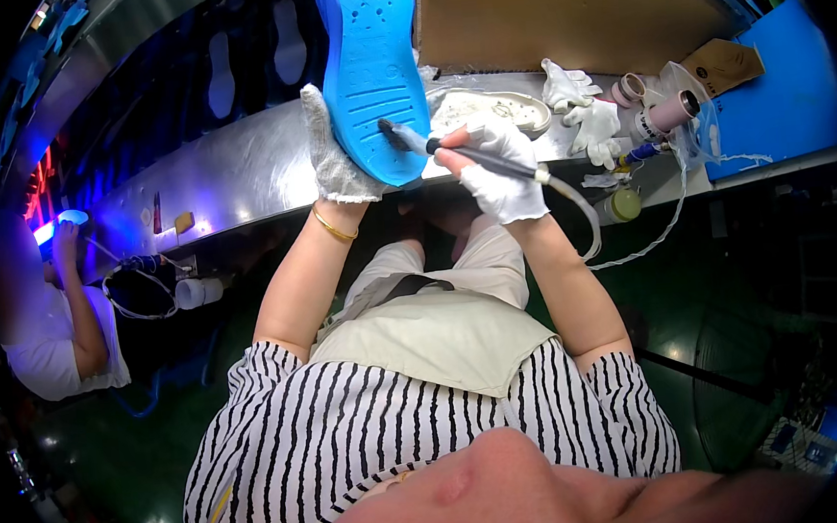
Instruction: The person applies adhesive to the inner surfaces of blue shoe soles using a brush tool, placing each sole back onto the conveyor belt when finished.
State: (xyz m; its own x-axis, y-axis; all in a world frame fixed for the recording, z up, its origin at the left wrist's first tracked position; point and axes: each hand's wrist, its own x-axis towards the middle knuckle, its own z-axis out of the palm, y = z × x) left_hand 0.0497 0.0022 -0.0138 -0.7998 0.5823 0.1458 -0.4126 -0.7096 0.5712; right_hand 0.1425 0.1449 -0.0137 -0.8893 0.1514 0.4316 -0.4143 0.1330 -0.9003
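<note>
My left hand (333, 155), in a white knit glove, grips the left edge of a bright blue shoe sole (371, 69) and holds it upright over the metal bench. My right hand (498, 167), also gloved in white, holds a pen-like brush tool (449, 151) with a hose trailing from its rear. The dark brush tip touches the lower part of the sole. A gold bangle sits on my left wrist.
A white dish (490, 110) lies on the steel bench (235, 173) behind my right hand. Spare white gloves (579, 111), tape rolls (633, 87) and small bottles (667, 114) lie to the right. A cardboard sheet (556, 10) stands behind. Another person (45, 320) works at the far left.
</note>
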